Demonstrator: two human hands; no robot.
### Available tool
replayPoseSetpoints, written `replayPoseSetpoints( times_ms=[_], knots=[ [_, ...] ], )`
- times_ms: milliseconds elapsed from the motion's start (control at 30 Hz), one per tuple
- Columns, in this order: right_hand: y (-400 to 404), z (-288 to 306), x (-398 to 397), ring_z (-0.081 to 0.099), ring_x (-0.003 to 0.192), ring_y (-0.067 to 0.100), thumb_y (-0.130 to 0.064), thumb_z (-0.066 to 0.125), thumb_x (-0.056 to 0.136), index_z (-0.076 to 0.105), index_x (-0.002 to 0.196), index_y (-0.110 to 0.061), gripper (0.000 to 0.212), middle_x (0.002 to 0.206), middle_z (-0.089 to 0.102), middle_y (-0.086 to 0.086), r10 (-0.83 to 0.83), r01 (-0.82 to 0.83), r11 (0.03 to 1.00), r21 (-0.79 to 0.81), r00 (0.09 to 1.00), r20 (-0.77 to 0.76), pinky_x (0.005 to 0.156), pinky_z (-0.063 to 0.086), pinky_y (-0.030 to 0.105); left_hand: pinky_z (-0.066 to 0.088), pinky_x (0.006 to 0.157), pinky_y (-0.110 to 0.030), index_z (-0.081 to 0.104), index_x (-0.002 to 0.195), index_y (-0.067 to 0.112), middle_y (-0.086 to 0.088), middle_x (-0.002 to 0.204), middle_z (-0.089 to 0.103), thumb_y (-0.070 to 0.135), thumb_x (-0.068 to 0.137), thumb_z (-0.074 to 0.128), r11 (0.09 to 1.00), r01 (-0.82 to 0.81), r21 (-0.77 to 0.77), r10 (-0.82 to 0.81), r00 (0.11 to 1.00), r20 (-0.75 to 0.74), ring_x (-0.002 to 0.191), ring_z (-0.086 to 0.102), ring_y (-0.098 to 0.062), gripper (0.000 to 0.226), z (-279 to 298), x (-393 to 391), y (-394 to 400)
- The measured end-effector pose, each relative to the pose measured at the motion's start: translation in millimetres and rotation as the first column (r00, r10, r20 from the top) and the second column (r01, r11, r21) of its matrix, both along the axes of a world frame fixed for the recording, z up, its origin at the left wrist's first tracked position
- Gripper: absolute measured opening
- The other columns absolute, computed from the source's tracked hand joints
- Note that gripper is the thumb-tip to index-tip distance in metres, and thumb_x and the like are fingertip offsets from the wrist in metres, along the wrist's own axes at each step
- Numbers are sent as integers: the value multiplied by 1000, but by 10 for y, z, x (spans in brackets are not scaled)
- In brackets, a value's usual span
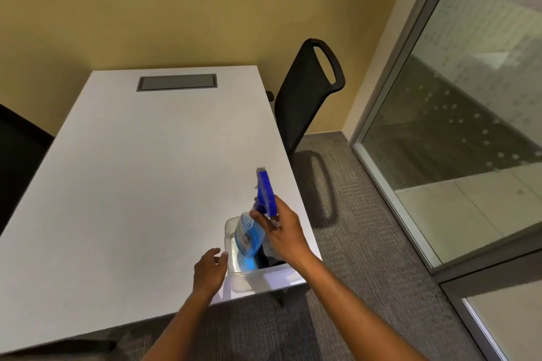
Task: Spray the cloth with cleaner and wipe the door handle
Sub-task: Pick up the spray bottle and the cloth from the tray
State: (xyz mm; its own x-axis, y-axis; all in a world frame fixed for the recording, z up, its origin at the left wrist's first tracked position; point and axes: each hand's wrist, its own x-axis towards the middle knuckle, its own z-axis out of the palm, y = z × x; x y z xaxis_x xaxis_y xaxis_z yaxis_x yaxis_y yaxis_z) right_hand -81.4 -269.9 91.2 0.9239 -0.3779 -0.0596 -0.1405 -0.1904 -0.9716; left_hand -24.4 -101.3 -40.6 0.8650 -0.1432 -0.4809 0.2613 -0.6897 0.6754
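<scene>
My right hand (pixel 281 233) grips the neck of a spray bottle (pixel 249 239) with a blue trigger head and pale blue liquid. The bottle is tilted, its base inside a clear plastic bin (pixel 230 246) at the near right corner of the white table (pixel 140 173). Something dark, possibly the cloth (pixel 271 255), lies in the bin behind the bottle, mostly hidden by my hand. My left hand (pixel 209 271) rests against the bin's left wall with fingers loosely apart, holding nothing. No door handle is in view.
A black mesh chair (pixel 305 96) stands at the table's right side. A glass wall with a metal frame (pixel 396 114) runs along the right. A grey cable hatch (pixel 177 82) sits at the table's far end. Grey carpet (pixel 352 243) covers the floor.
</scene>
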Motion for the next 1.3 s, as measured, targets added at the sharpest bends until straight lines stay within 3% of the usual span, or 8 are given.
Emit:
replayPoseSetpoints(
  times_ms=[133, 333, 467, 633, 733, 867, 1000, 1300],
  knots=[
    [-290, 271, -266, 61, 100, 15, -33, 64, 90, 57, 116, -12, 34, 104, 62, 3, 7, -10, 1000, 22, 989, 151, 84, 54, 23, 45, 111, -48, 48, 145, 9, -19, 146, 54, 32, 102, 54, 997, -64, 45, 55, 981, 184, 132, 53, -36, 48, 108, -30, -177],
    [-627, 421, -696, 63, 96, 21, -63, 56, 86, 57, 110, -26, 43, 99, 62, 5, 2, 10, 998, -61, 983, 183, 88, 56, 39, 50, 96, -44, 58, 128, 7, -19, 127, 57, 24, 98, 59, 995, 14, 102, -50, 932, 359, 118, 55, -36, 34, 290, -95, -601],
    [-771, 380, -969, 65, 93, 12, -67, 57, 81, 56, 111, -33, 45, 98, 65, -3, -70, 75, 997, -29, 990, 125, 81, 57, 24, 54, 97, -43, 63, 120, 7, -16, 123, 64, 26, 99, 58, 983, 155, 99, -177, 944, 278, 111, 60, -32, 29, 325, -96, -901],
    [-832, 303, -1277, 66, 91, 23, -65, 59, 82, 58, 105, -39, 35, 94, 66, 3, -170, 168, 985, 25, 983, 75, 80, 59, 33, 51, 105, -43, 61, 126, 3, -18, 130, 63, 31, 98, 59, 959, 233, 159, -260, 950, 173, 119, 59, -33, 39, 257, -71, -1147],
    [-829, 271, -1403, 68, 95, 19, -45, 61, 86, 60, 106, -34, 22, 97, 69, 5, -235, 233, 971, 54, 971, 46, 77, 58, 23, 45, 110, -45, 47, 142, 3, -19, 145, 50, 44, 95, 60, 938, 244, 246, -269, 960, 76, 133, 49, -36, 63, 208, -43, -1302],
    [-767, 241, -1548, 67, 100, 10, -41, 60, 82, 58, 115, -29, 35, 106, 68, 8, -341, 340, 937, 76, 940, -1, 77, 55, 17, 42, 113, -48, 22, 154, 1, -23, 154, 33, 59, 82, 70, 928, 221, 298, -209, 975, -72, 140, 40, -40, 103, 173, -36, -1503],
    [-686, 231, -1672, 65, 105, 4, -41, 62, 79, 52, 126, -33, 48, 114, 67, 0, -458, 460, 882, 99, 888, -49, 77, 55, 14, 35, 118, -39, 17, 154, -1, -24, 158, 31, 79, 82, 51, 756, 349, 554, -359, 928, -94, 145, 37, -37, 113, 160, -30, -1637],
    [-554, 161, -1916, 70, 93, 16, -31, 68, 80, 67, 104, -37, 25, 99, 72, 2, -656, 656, 754, 32, 755, -1, 81, 56, 24, 38, 115, -49, 10, 152, -4, -34, 154, 24, 60, 83, 67, 782, 321, 534, -290, 946, -143, 141, 35, -48, 110, 7, -72, -1705]
  ],
)
